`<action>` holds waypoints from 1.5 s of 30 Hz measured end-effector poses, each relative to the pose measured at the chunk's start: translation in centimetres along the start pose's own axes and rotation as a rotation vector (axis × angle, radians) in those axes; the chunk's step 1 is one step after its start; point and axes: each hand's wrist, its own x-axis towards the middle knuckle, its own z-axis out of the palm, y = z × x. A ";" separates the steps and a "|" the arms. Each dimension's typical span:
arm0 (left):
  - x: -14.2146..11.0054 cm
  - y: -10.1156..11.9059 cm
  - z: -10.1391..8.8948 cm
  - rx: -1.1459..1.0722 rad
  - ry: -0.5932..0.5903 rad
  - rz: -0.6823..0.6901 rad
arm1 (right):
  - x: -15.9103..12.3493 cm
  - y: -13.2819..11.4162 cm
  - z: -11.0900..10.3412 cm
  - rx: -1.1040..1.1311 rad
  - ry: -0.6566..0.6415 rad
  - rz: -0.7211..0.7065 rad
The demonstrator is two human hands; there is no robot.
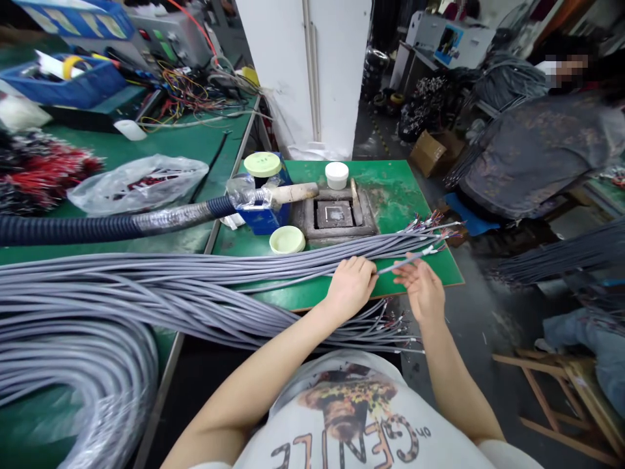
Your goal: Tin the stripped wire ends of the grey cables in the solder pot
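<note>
My left hand (352, 286) is closed around a single grey cable (390, 266) near its right end. That end has a white piece and thin stripped wires (432, 250). Just to the right, my right hand (424, 290) is palm up with its fingers apart, close against the cable; whether they touch it is hard to make out. Behind both hands lies a thick bundle of grey cables (273, 266) ending in coloured wires (422, 225). A second bundle (234, 312) passes below my left wrist, over the bench's front edge.
A soldering pot (336, 213) with a wooden-handled tool (356, 198) stands behind the cables. Around it are a white tub (336, 174), a pale green lid (287, 240) and an extraction hose (122, 218). A seated co-worker (532, 150) is at right, near a wooden stool (561, 391).
</note>
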 end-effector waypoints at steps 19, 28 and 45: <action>-5.6 -0.9 -4.4 -1.758 0.232 -0.666 | -4.7 -4.3 6.7 -0.732 -0.763 -0.244; -4.8 -1.1 -4.4 -2.035 0.103 -0.588 | -4.6 -4.6 6.7 -0.791 -0.820 -0.268; -4.2 -0.5 -3.1 -2.127 0.095 -0.585 | -4.2 -4.0 6.0 -0.640 -0.757 -0.201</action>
